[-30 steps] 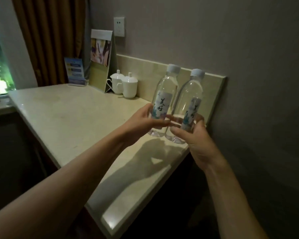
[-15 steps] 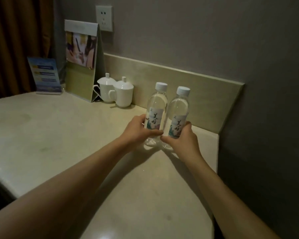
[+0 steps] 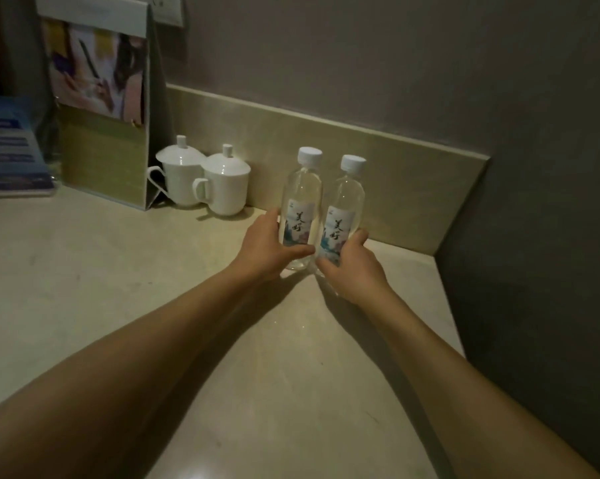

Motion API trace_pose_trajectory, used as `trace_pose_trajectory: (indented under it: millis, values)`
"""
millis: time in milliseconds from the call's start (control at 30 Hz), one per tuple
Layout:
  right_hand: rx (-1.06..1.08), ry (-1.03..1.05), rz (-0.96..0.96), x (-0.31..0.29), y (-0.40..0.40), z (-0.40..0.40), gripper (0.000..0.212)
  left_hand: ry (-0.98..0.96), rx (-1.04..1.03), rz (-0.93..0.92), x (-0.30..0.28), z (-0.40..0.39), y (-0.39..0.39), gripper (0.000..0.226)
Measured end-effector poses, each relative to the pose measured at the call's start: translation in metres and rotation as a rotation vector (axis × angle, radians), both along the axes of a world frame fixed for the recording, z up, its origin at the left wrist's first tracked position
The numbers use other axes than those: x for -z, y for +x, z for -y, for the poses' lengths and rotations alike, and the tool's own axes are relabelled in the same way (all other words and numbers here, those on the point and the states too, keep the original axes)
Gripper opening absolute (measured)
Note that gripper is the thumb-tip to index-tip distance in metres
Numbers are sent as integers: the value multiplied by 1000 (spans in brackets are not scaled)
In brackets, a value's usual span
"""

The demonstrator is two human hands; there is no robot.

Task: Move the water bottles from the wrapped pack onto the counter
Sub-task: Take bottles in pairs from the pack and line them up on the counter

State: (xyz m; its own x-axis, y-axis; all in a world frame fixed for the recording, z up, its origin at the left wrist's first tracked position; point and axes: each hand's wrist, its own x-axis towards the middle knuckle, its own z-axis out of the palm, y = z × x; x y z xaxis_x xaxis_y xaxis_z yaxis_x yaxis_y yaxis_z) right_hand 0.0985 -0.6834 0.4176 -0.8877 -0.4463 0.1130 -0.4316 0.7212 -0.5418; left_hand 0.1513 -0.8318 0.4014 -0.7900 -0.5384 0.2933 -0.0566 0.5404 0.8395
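Note:
Two clear water bottles with white caps and printed labels stand upright side by side on the beige counter (image 3: pixel 126 288), close to the backsplash. My left hand (image 3: pixel 269 245) wraps the lower part of the left bottle (image 3: pixel 302 198). My right hand (image 3: pixel 352 267) grips the base of the right bottle (image 3: pixel 345 205). The bottles touch each other. No wrapped pack is in view.
Two white lidded cups (image 3: pixel 222 184) stand just left of the bottles. A standing card display (image 3: pixel 101 108) and a blue leaflet holder (image 3: pixel 8 150) sit further left. The counter ends at its right edge (image 3: pixel 447 299) beside a dark wall.
Both bottles went from held in the air to standing on the counter near the backsplash. The view has come closer; my hands still hold them.

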Motion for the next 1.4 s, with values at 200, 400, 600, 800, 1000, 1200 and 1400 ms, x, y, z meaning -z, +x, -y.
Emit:
trace_pose_trajectory:
  millis: [200, 400, 600, 800, 1000, 1200, 1400]
  values:
    - [-47, -89, 2, 8, -14, 11, 59, -490, -119, 330, 9, 8, 8, 58]
    - [-72, -102, -16, 7, -27, 28, 61, -265, -98, 280, -1, 19, 0, 52]
    - [-26, -123, -17, 6, -37, 58, 56, -104, -216, 153, 6, 40, -23, 51]
    - [78, -163, -12, 6, -46, 86, 52, -559, -311, 301, 3, 59, -39, 45]
    - [81, -159, -17, 5, -51, 96, 53, -781, -317, 418, 4, 68, -49, 45]
    - [80, -161, -44, 5, -53, 105, 51, -763, -314, 414, 5, 78, -57, 41]
    - [77, -146, -53, 5, -55, 109, 51, -790, -322, 399, 7, 81, -59, 40]
